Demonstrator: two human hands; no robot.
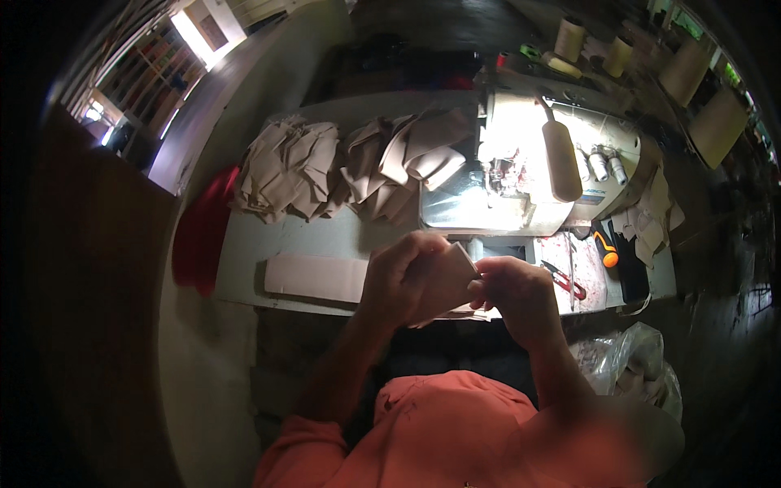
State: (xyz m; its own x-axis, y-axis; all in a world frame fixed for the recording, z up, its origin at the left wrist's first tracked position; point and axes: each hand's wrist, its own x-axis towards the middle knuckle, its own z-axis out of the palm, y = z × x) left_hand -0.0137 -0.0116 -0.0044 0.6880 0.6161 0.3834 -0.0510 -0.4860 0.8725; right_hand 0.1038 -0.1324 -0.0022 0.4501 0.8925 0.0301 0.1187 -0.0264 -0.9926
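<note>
Between my two hands, just over the table's front edge, is a small stack or folded piece of pale beige fabric [449, 282]. My left hand [396, 275] is closed around its left side. With fingertips pinched together, my right hand [519, 294] grips its right edge; how many layers there are I cannot tell. Directly beyond the hands stands a white sewing machine [521, 154], its needle area brightly lit. A flat pale fabric strip [313, 276] lies on the table beside my left wrist.
Two heaps of beige fabric pieces [289, 167] [404, 159] cover the table's far left. Red-handled thread snips [568, 281], an orange-ended tool [609, 259] and a dark flat object [631, 268] lie at right. Thread cones [569, 39] stand behind; a clear plastic bag [639, 362] hangs near my right arm.
</note>
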